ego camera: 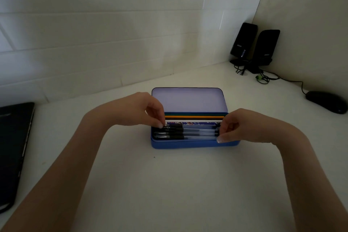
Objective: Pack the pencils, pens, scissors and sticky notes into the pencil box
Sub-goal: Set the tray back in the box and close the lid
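Observation:
A blue pencil box (194,144) stands open in the middle of the white desk, its pale lid (188,100) raised at the back. Inside, several black-capped clear pens (188,133) lie lengthwise at the front. Behind them lie a blue patterned pencil (195,123), a white one, an orange one (194,117) and a green one. My left hand (148,111) pinches the left end of a pen at the box's left side. At the right end of the pens, my right hand (235,126) has its fingertips on the same pen. Scissors and sticky notes are not visible.
A closed black laptop (13,149) lies at the left edge. Two black speakers (254,47) with tangled cables stand in the back right corner. A black mouse (326,101) sits at the right. A white tiled wall runs behind the desk.

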Action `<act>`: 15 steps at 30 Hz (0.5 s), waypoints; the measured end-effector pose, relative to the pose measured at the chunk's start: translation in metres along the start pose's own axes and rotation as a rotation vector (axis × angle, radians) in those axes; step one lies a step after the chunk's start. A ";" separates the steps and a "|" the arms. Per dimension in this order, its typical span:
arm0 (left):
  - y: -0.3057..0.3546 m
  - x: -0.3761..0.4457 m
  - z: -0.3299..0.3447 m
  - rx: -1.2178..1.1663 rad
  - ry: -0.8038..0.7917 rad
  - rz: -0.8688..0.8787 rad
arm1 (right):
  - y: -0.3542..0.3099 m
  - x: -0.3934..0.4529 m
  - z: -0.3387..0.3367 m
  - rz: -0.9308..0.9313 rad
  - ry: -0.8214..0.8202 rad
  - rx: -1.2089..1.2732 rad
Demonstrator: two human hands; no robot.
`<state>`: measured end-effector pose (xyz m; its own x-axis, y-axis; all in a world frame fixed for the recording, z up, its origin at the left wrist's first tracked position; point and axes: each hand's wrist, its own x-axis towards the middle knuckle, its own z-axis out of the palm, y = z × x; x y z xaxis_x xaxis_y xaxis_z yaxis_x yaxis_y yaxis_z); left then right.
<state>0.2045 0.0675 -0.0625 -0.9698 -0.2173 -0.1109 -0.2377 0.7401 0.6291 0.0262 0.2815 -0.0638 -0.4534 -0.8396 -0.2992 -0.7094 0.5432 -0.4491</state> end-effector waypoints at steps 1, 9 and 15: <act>0.000 0.000 0.000 0.001 -0.005 -0.002 | 0.000 0.000 0.001 0.003 -0.012 -0.005; 0.000 0.001 0.001 0.005 -0.021 0.003 | -0.001 -0.003 0.000 -0.019 -0.052 -0.029; 0.001 0.001 0.001 0.021 -0.016 -0.006 | 0.002 -0.004 -0.002 -0.028 -0.018 0.008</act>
<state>0.2030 0.0681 -0.0630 -0.9691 -0.2115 -0.1269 -0.2443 0.7520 0.6122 0.0253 0.2863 -0.0617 -0.4240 -0.8540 -0.3016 -0.7174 0.5199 -0.4637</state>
